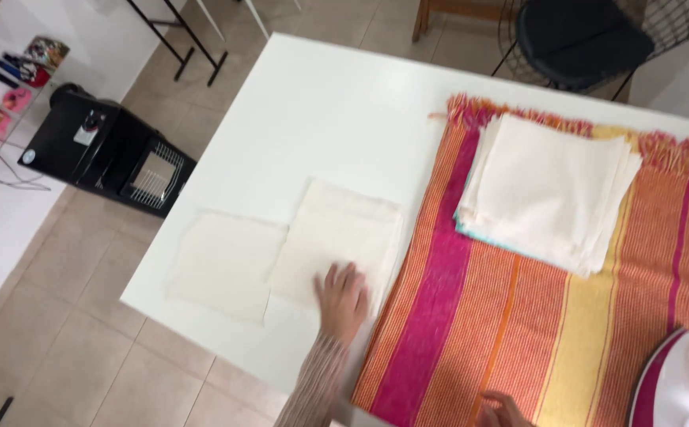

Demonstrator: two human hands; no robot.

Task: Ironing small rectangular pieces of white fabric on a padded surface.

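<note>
Left hand [342, 299] lies flat, fingers spread, on a cream cloth square [336, 241] on the white table [313, 119], w/ another square [222, 265] beside it. Looks thin, soft, light; best pinched at a corner. Right hand [503, 411] rests on the striped blanket [518, 316], mostly cut off, can't tell its grip.

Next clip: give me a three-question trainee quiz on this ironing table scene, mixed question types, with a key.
1. True or false: the left hand lies flat on a pale cloth square.
2. Where is the stack of folded white cloths? A) on the floor B) on the striped blanket C) on the chair
3. Which appliance shows at the lower right corner?

Key: 1 true; 2 B; 3 an iron, white and pink, near the right hand.
</note>
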